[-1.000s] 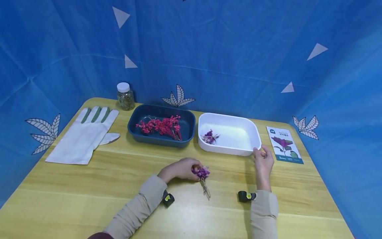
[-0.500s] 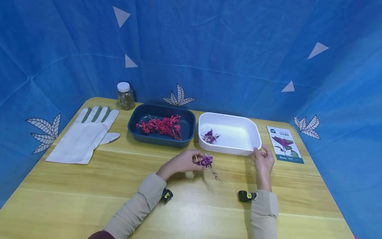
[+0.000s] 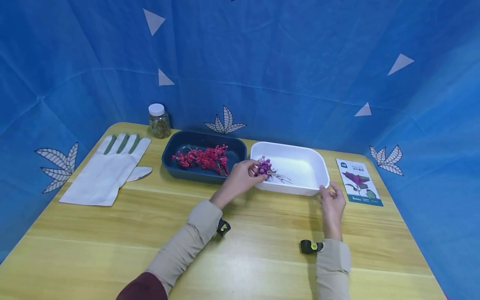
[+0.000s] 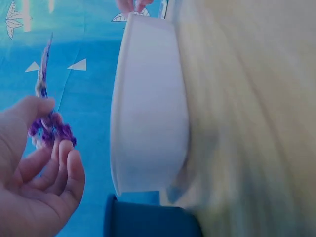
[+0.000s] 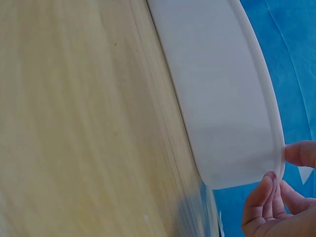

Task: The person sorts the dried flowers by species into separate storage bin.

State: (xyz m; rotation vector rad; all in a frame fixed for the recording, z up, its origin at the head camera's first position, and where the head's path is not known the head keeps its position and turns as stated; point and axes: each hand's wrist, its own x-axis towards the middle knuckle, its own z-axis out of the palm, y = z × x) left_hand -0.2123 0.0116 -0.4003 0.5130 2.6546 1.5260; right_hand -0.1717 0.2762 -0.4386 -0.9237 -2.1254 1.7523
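Note:
My left hand (image 3: 241, 177) pinches a small bunch of purple dried flowers (image 3: 265, 165) between thumb and fingers, over the left front rim of the white tray (image 3: 288, 188). The bunch's thin pale stems point right across the tray's inside. In the left wrist view the flower heads (image 4: 49, 131) lie at the fingertips with the stems upward, above the level of the tray rim. My right hand (image 3: 333, 202) grips the tray's right front corner, fingertips and thumb at the rim (image 5: 276, 123). Another purple bunch lying in the tray is mostly hidden behind the held one.
A dark blue tray (image 3: 195, 176) with red dried flowers (image 3: 206, 158) stands left of the white one. Farther left are a lidded glass jar (image 3: 159, 123) and white gloves (image 3: 101, 175). A printed flower packet (image 3: 358, 183) lies at the right. A blue curtain (image 3: 285, 62) hangs behind the table.
My left hand has lifted the purple bunch from the table and carried it away from me and slightly right, over the white tray. The right hand stays at the tray corner.

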